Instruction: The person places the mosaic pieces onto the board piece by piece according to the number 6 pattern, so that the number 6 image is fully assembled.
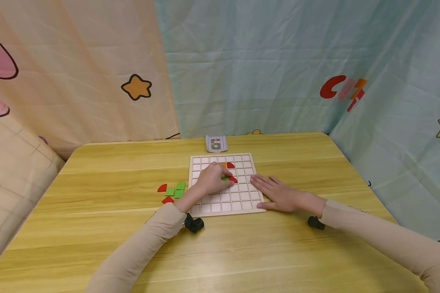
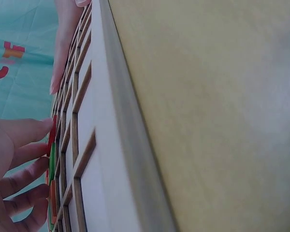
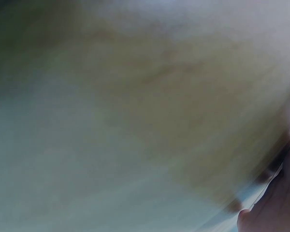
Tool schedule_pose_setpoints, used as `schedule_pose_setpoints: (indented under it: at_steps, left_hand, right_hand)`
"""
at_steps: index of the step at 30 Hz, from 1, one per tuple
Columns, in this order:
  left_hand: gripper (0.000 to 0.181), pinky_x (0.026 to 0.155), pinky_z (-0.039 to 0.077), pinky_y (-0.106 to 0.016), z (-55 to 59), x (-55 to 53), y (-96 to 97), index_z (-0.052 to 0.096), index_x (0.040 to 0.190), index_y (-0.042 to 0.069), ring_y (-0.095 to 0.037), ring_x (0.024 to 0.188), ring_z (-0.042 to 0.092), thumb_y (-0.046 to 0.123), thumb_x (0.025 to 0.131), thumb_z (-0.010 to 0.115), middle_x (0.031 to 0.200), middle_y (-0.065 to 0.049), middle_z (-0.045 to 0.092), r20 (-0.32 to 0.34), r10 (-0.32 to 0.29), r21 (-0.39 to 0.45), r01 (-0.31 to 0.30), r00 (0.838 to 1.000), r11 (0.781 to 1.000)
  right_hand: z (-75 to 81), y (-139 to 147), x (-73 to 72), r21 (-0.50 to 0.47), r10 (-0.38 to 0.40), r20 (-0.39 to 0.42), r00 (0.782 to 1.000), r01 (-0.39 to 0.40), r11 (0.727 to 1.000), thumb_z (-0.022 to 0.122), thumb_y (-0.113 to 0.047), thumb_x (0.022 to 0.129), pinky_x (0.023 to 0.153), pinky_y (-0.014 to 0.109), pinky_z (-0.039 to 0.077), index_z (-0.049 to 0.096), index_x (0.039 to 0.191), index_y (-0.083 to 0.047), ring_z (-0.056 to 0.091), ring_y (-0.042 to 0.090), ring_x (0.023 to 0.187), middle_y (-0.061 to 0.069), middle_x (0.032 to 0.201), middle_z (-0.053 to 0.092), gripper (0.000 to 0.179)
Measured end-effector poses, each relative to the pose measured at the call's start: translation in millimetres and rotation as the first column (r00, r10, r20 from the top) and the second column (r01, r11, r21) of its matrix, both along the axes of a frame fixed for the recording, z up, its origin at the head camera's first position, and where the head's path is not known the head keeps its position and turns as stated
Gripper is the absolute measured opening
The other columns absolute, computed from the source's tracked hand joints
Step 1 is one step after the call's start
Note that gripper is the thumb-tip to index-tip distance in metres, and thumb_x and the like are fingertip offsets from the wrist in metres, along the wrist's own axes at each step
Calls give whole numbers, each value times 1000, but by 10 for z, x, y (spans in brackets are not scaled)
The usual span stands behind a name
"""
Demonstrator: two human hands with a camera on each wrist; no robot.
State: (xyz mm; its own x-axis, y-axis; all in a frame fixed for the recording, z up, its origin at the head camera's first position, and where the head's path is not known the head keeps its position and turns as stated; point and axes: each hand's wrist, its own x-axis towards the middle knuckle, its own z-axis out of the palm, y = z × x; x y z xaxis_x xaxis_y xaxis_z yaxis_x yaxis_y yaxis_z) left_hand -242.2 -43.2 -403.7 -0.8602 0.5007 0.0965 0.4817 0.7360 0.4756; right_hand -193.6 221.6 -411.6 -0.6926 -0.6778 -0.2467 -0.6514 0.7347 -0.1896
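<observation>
A white wooden grid board point(image 1: 205, 208) lies on the table. My left hand point(image 1: 214, 179) reaches over its middle, thumb and forefinger pinching a red quarter-circle tile point(image 1: 233, 179) at the board's surface. In the left wrist view, that red tile point(image 2: 52, 133) stands beside a green tile point(image 2: 52, 162), near the curled fingers. Farther up the grid are an orange tile point(image 1: 223, 165) and another red quarter-circle tile point(image 1: 230, 165); the left hand hides part of this area. My right hand point(image 1: 278, 194) lies flat, its fingertips on the board's right edge.
Left of the board lie several green square tiles point(image 1: 170, 191) and two red quarter-circle tiles point(image 1: 162, 188). A small pattern card point(image 1: 216, 143) rests behind the board. Curtains point(image 1: 271, 81) surround the wooden table point(image 1: 264, 252). The right wrist view is mostly blurred.
</observation>
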Motion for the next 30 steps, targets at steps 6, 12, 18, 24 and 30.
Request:
schedule_pose_setpoints:
  at_steps: [6,12,18,24,30]
  left_hand:
    - [23,67,48,-30,-6,-9,4,77,102,16,-18,93,57,29,84,74,104,0,73,8,0,9,0,1000,1000]
    - [22,66,47,-29,-19,-23,-1,77,103,16,-18,93,57,28,85,73,104,-1,73,0,-13,3,13,1000,1000]
    - [21,68,49,-31,-28,-25,-6,77,103,15,-19,95,57,26,85,73,104,-2,73,-11,-32,6,32,999,999]
    - [22,68,48,-31,-32,5,-11,77,104,13,-19,95,58,24,85,74,104,-3,73,-26,-41,24,42,999,999]
    - [24,77,50,-35,-6,76,-44,76,106,13,-20,102,56,24,85,73,108,-4,69,-29,-23,36,24,999,999]
  right_hand:
    - [2,2,1,2,4,-3,1000,-4,1000,36,-59,97,118,54,10,4,156,-11,1,25,151,5,164,-1,82]
    - [4,-1,1,-1,1,1,1000,-1,1000,36,-58,97,118,54,10,4,156,-11,1,25,151,5,163,-1,82]
    - [18,-11,7,0,0,4,1000,0,1000,37,-58,97,118,54,10,5,156,-10,1,26,151,6,163,0,82]
    - [16,-6,7,-6,5,-6,1000,-5,1000,36,-59,97,118,55,12,6,156,-10,3,26,151,6,163,1,82]
    - [-28,4,-7,-44,10,-35,999,-11,999,40,-56,97,115,59,14,9,155,-8,8,29,150,10,163,7,81]
